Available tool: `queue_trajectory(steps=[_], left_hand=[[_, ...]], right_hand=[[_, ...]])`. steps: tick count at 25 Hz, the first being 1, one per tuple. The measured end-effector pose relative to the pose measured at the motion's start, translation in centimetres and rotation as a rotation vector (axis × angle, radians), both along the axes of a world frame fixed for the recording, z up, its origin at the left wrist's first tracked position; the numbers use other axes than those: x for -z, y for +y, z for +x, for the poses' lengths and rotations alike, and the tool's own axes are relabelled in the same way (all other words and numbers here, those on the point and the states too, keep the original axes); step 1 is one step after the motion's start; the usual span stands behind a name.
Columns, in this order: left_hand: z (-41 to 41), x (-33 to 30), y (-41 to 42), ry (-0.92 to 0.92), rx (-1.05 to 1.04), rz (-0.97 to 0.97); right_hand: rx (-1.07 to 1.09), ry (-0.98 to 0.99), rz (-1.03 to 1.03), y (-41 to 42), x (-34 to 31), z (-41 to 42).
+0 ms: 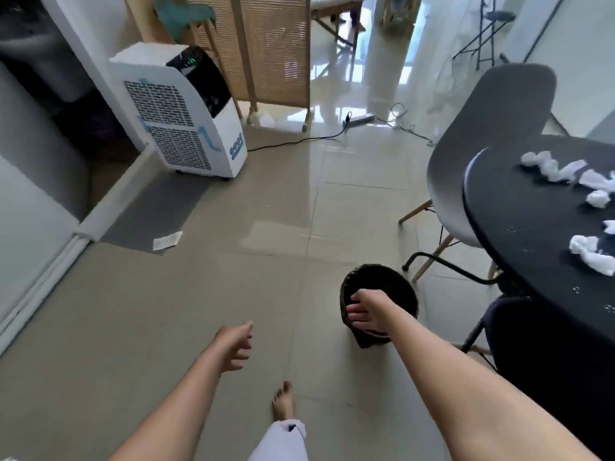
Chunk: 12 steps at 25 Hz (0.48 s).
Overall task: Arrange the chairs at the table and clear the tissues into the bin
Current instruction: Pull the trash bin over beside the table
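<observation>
A small black bin (382, 280) with a dark liner stands on the tiled floor beside the round black table (519, 234). My right hand (364, 309) grips the bin's near rim, fingers curled over the edge. My left hand (234, 346) hangs free over the floor to the left, fingers loosely apart and holding nothing. Several crumpled white tissues (562, 169) lie on the table, with more tissues (590, 254) near its right edge. A grey shell chair (492, 128) with wooden legs is tucked at the table's far side. A dark chair (549, 344) stands at the near side.
A white portable air cooler (186, 111) stands at the left, its black cable (299, 140) trailing across the floor. Behind it is a wicker screen (266, 44). A paper slip (167, 241) lies by the grey mat. My bare foot (283, 400) is below the hands.
</observation>
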<state>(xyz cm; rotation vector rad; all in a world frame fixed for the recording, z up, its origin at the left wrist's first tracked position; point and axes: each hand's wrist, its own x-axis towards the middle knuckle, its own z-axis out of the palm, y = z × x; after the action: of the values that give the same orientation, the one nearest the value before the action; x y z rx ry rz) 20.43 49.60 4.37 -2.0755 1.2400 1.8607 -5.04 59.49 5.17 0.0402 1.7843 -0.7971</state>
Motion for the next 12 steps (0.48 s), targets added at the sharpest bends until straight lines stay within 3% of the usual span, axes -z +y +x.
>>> queue_trajectory(steps=[5, 12], left_hand=[[-9.0, -0.4, -13.4, 0.014, 0.247, -0.011], [-26.4, -0.4, -23.2, 0.019, 0.663, 0.008]], right_hand=[[0.288, 0.011, 0.019, -5.0, -0.1, -6.0], [0.686, -0.027, 0.067, -7.6, 1.8, -14.3]])
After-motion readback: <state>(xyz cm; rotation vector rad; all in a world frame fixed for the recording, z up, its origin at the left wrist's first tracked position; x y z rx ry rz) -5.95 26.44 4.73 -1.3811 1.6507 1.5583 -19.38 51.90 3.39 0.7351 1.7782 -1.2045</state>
